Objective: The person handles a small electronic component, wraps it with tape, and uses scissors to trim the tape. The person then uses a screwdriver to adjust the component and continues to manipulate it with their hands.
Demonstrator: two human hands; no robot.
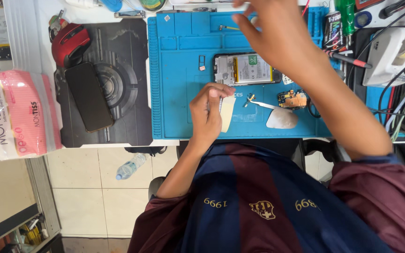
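While seated at the bench, pinches a cream strip [227, 112] in the left hand [206, 115], thumb and fingers closed on its upper edge, rest of it hanging free over the blue mat [174, 93]. Probably held clear so it sticks to nothing.

Reaches the right hand [275, 33] up and across toward the far edge of the mat, fingers half open and bent. Cannot tell whether anything is gripped there; fingertips cut off by the top edge.

Leaves the opened phone [247, 69] flat on the mat with battery side up, between both hands: just above the left, below and left of the right, touched by neither. Keeps the loose parts close by on the mat: small circuit board [292, 99], flex ribbon [263, 104], tiny tray [201, 62].

Off to the left, well apart: black phone [89, 96], red mouse [70, 42], pink tissue pack [19, 112].
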